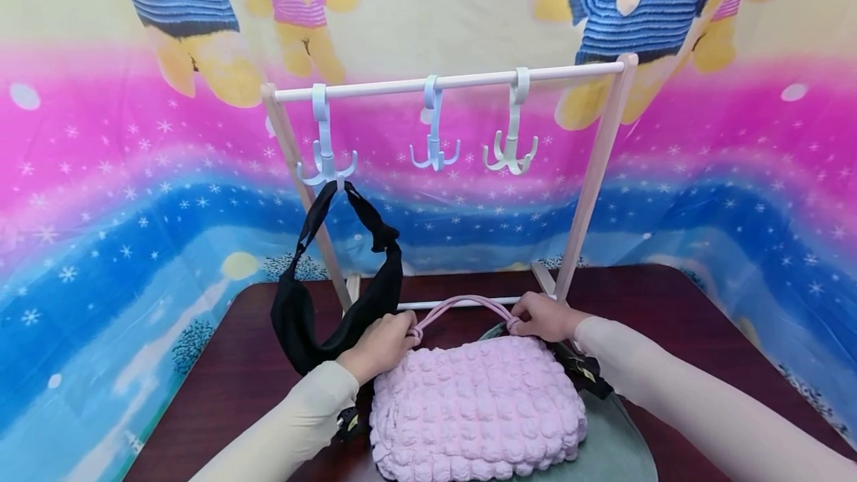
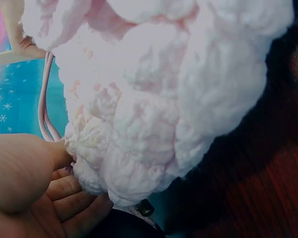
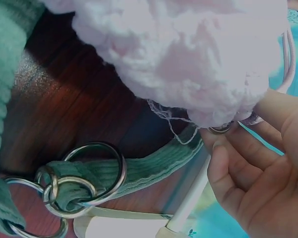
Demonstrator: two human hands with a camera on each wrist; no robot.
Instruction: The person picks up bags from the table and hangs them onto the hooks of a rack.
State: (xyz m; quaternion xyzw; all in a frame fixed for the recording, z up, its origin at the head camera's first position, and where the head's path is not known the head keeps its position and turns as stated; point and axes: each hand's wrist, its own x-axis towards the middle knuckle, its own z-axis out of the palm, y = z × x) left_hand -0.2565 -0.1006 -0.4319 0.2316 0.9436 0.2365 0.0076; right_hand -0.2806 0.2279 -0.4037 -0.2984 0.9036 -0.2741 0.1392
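Note:
A pink puffy handbag (image 1: 478, 407) with a thin double-cord handle (image 1: 462, 302) is in front of me in the head view. My left hand (image 1: 383, 344) pinches the bag's upper left corner where the handle joins. At the upper right corner, my right hand (image 1: 544, 316) pinches the other handle end; a metal ring (image 3: 219, 130) shows by its fingers in the right wrist view. Behind and under the pink bag lies a green corduroy bag (image 1: 612, 441), whose strap (image 3: 154, 166) has metal rings. The pink bag's underside is partly hidden.
Beyond the hands stands a wooden rack (image 1: 589, 184) with a white top bar (image 1: 469, 81). A black bag (image 1: 294, 311) hangs from the left blue hook (image 1: 324, 140), close to my left hand. Another blue hook (image 1: 435, 129) and a pale green hook (image 1: 514, 125) carry nothing.

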